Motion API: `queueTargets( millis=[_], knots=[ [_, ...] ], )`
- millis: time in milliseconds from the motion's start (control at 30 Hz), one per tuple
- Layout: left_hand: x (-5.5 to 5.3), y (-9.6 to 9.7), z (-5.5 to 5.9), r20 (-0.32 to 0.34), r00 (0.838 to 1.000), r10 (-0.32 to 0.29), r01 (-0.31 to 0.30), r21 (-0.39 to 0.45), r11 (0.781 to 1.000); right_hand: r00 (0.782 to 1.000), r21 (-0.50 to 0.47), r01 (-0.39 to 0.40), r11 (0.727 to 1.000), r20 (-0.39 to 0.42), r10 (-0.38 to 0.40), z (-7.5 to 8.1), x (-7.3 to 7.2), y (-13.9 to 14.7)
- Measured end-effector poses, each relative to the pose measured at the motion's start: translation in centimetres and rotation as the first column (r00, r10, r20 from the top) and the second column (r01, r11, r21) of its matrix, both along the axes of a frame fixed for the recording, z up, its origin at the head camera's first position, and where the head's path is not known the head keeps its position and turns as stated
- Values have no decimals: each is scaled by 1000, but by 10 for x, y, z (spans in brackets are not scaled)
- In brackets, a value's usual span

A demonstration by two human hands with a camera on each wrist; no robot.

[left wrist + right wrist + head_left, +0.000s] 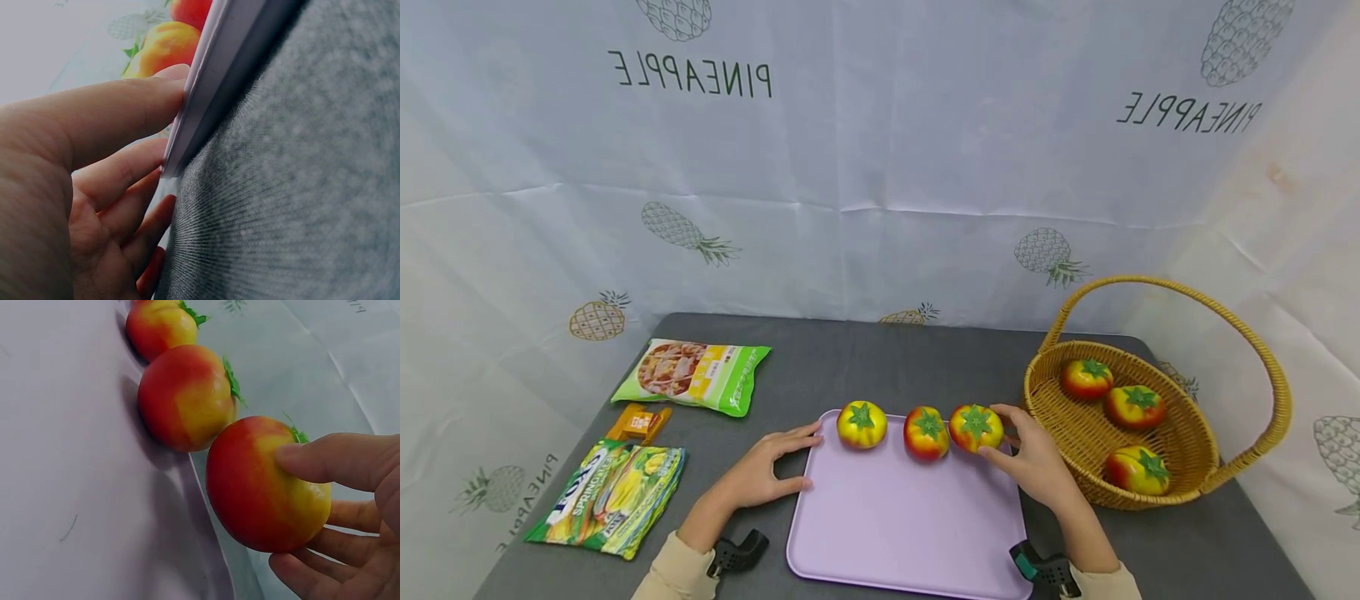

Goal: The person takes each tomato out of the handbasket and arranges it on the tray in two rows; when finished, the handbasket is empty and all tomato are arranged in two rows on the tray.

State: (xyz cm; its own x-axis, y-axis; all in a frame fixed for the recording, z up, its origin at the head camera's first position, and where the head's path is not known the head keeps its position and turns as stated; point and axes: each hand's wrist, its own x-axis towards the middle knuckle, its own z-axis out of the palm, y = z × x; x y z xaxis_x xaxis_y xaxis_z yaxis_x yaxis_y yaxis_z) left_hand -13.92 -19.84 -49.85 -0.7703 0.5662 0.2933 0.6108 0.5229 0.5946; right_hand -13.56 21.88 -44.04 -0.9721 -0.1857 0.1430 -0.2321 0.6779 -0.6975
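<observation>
While the right hand pinches a red-and-yellow persimmon-like fruit between thumb and fingers by the far right corner of the lilac tray (whether the fruit touches the tray, I cannot tell), the left hand is spread, thumb apart from nearly straight fingers, their tips against the tray's left edge. Two matching fruits sit along its far edge, left of the held one, and three more fruits lie in the wicker basket at right.

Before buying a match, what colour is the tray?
The tray is light purple, clearest in the head view.
</observation>
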Motion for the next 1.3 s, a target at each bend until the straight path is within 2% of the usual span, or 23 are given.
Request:
queueTargets(
  millis=[200, 867, 1300],
  knots=[
    [-1, 0, -1, 5, 1000, 6, -6, -7, 1000, 999, -14, -8, 1000, 39, 8, -3, -1, 0],
    [0, -1, -1, 13, 1000, 13, -12, -12, 1000, 995, -59, -24, 998, 92, 29, -18, -5, -2],
    [0, -1, -2, 22, 1000, 14, -14, -6, 1000, 990, -63, -21, 998, 135, 29, -20, -6, -2]
  ],
)
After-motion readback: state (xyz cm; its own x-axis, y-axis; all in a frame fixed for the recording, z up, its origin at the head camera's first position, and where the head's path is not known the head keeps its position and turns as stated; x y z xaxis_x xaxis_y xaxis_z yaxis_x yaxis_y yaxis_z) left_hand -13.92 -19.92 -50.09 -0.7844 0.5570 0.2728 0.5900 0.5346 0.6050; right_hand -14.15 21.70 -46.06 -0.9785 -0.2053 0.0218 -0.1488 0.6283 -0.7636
